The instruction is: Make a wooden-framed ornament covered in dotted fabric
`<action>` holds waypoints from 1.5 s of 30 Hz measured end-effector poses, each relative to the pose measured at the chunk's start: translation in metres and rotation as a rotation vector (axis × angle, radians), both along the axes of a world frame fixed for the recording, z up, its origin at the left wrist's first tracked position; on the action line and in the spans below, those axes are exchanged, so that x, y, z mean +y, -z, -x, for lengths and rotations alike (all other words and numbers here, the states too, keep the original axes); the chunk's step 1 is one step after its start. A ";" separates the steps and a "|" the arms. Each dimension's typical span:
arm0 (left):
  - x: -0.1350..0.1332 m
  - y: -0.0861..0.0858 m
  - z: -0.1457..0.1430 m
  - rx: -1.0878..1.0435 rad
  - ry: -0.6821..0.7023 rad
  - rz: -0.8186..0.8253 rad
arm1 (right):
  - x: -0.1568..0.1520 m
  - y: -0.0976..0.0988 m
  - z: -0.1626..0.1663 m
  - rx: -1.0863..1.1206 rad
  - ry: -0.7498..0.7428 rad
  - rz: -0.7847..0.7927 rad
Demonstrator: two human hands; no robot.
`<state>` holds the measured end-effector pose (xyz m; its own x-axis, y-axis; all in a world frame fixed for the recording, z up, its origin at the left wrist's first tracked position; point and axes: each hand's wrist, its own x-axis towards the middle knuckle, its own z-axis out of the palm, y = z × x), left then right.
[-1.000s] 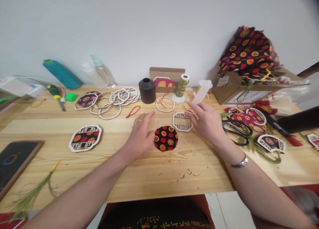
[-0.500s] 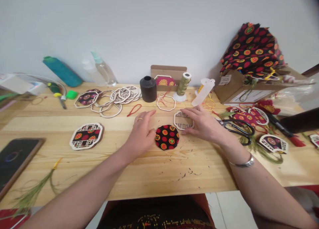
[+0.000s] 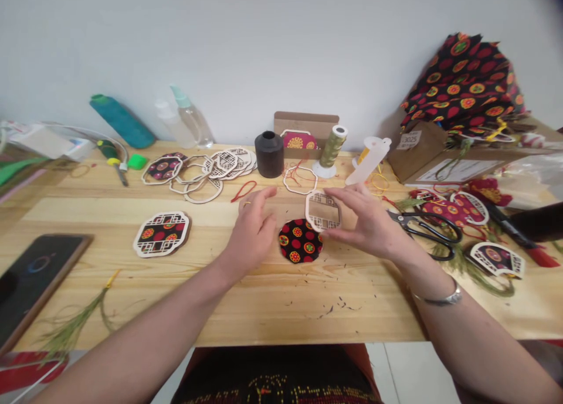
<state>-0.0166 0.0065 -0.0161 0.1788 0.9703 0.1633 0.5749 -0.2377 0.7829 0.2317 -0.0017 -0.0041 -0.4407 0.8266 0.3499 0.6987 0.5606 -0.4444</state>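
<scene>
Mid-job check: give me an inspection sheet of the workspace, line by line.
Surface: wooden table, dark scraps scattered toward its front edge.
Work pieces: lattice frame partly overlaps the round fabric piece in view; whether they touch cannot be told.
Clutter: black-handled scissors at right; phone and screwdriver at left; black spool toward the back.
Right hand: pinches the lattice frame between thumb and fingers.
Left hand: open, holding nothing, left of the round fabric piece.
Cables: white cable curving beside the screwdriver.
Surroundings: pale wall behind; cardboard box with patterned cloth at right.
</scene>
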 end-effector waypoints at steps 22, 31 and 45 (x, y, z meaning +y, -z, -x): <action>-0.002 -0.001 -0.003 0.032 -0.001 0.016 | -0.013 0.001 0.036 -0.166 -0.154 0.078; -0.002 0.001 -0.003 0.038 0.032 -0.007 | -0.013 0.000 0.036 -0.218 -0.148 0.090; -0.002 0.000 -0.003 0.030 0.046 0.002 | -0.012 0.000 0.037 -0.258 -0.150 0.109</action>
<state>-0.0139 0.0043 -0.0163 0.2282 0.9612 0.1551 0.5864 -0.2628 0.7662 0.1948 -0.0141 -0.0044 -0.6233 0.7721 0.1236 0.7091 0.6248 -0.3267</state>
